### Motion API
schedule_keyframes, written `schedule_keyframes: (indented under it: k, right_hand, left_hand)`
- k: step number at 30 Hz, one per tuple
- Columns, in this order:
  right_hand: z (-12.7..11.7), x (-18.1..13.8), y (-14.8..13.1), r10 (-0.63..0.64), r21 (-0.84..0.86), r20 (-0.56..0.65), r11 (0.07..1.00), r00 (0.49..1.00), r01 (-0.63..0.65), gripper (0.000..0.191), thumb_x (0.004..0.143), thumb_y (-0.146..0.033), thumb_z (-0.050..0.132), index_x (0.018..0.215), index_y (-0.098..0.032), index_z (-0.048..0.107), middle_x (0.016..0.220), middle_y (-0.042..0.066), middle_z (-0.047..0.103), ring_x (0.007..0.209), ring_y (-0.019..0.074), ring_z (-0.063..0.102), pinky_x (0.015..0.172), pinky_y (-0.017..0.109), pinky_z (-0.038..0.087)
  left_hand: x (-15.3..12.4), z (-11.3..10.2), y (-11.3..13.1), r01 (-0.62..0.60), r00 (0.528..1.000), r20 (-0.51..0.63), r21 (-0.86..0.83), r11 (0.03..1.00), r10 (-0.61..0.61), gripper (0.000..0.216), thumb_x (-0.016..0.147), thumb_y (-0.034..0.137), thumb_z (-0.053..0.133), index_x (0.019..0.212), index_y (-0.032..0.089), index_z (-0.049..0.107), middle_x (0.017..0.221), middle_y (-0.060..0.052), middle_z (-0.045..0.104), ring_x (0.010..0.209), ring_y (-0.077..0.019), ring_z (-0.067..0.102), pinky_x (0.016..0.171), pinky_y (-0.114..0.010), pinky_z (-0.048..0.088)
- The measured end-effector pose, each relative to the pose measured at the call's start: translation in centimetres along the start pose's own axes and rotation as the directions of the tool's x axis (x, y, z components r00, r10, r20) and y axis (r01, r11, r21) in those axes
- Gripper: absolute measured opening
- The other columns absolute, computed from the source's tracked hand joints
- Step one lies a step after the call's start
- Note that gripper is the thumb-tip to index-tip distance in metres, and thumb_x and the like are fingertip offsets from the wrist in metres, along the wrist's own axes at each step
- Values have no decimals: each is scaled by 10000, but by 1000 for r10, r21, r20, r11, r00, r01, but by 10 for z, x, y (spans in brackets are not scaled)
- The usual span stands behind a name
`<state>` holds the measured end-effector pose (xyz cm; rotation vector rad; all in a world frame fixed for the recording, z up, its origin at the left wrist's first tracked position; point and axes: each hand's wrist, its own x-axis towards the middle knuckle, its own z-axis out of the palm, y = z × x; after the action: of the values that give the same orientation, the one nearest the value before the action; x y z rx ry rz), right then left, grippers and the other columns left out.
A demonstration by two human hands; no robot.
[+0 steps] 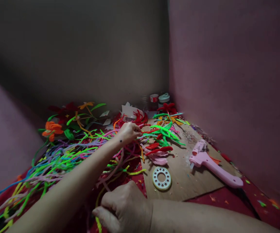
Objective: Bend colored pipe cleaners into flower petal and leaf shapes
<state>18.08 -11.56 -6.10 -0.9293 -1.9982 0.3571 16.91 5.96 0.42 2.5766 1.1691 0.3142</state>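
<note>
Two bare hands, both yours, meet over a spread of fuzzy craft stems: your left hand [128,132] reaches farthest, fingertips drawn together at the edge of the cut pieces, though whether they pinch anything cannot be told. Nearer you, your right hand [126,207] is curled in, back of the hand upward, and anything inside it is hidden. The heap of loose stems [67,158], in green, purple, pink, blue and yellow, lies beneath and beside your left forearm. To the right of your left fingers, green pieces [168,132], a red piece [163,149] and pink loops [157,158] lie on a brown board [179,184]. An orange flower [52,128] and a dark red flower [65,111] at the back left look finished; the heap suggests much material remains unshaped, and the pieces on the board look shaped but unjoined. A pale ring with holes [162,188] rests nearest you on the board, a pink glue gun [213,166] lies at its right, and a lidded bottle [164,98] stands in the far corner. The likeliest hindrances are the tangle itself, your left forearm hiding part of it, and the glue gun's tip, perhaps hot, among the scraps.
</note>
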Motion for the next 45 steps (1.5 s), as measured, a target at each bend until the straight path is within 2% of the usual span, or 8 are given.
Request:
schedule_keyframes:
  k: [5, 12, 17, 25, 29, 34, 39, 45]
  right_hand:
    - [-3, 1, -1, 19, -14, 27, 1000, 999, -19, 305, 795, -346, 491, 543, -175, 478, 515, -7, 615, 504, 99, 587, 448, 187, 323]
    - [-2, 1, -1, 10, -11, 32, 1000, 999, -9, 310, 793, -344, 487, 531, -178, 473, 496, -9, 602, 489, 103, 578, 430, 195, 310]
    - [0, 2, 2, 0, -12, 17, 1000, 1000, 0, 318, 793, -345, 483, 524, -178, 457, 480, -13, 587, 475, 102, 570, 418, 193, 298]
    - [-2, 2, 0, 9, -18, 35, 1000, 999, -8, 305, 790, -342, 491, 534, -177, 469, 498, -11, 600, 486, 107, 581, 423, 196, 312]
    - [-3, 2, -1, 26, -17, 52, 1000, 998, -25, 311, 790, -351, 496, 533, -176, 475, 501, -10, 600, 494, 110, 587, 429, 188, 322]
    - [-3, 1, -1, 37, -36, 77, 999, 996, -34, 309, 802, -359, 485, 554, -176, 507, 518, 2, 612, 523, 122, 606, 442, 187, 336]
    - [-4, 2, 0, 44, -41, 80, 998, 996, -41, 305, 806, -353, 485, 561, -173, 513, 528, 2, 620, 522, 119, 601, 445, 189, 332]
    - [-3, 1, 1, 44, -25, 69, 999, 997, -42, 303, 800, -359, 485, 559, -176, 502, 525, -2, 618, 523, 115, 601, 442, 189, 322]
  left_hand:
    - [-3, 5, 3, -51, 988, 144, 2, 999, 51, 276, 632, 270, 627, 875, 186, 728, 667, 10, 673, 633, -134, 590, 573, -186, 414]
    - [15, 10, -16, 106, 992, -93, 251, 962, -85, 256, 758, 199, 472, 847, 152, 707, 955, -143, 656, 950, -254, 571, 796, -303, 411]
    - [22, 18, -25, 175, 980, -145, 332, 927, -133, 222, 741, 218, 501, 829, 142, 690, 988, -172, 630, 977, -289, 567, 790, -338, 418]
    - [29, 10, -33, 208, 973, -140, 195, 959, -183, 174, 669, 242, 540, 706, 178, 698, 684, -79, 649, 737, -218, 602, 627, -268, 400]
    - [28, 4, -37, 156, 986, -64, -6, 988, -156, 212, 618, 287, 594, 764, 166, 688, 564, 9, 586, 562, -131, 536, 509, -209, 363]
    - [26, 4, -35, 128, 990, -38, -170, 977, -137, 280, 627, 383, 597, 716, 124, 658, 491, 33, 514, 430, -75, 411, 435, -189, 313]
    - [30, 2, -34, 101, 983, -140, -131, 986, -119, 260, 644, 361, 580, 747, 133, 649, 541, 26, 533, 486, -85, 435, 470, -190, 318]
    - [33, 3, -40, 77, 969, -239, 60, 995, -60, 325, 672, 203, 533, 971, 217, 658, 744, -17, 637, 647, -128, 530, 588, -210, 360]
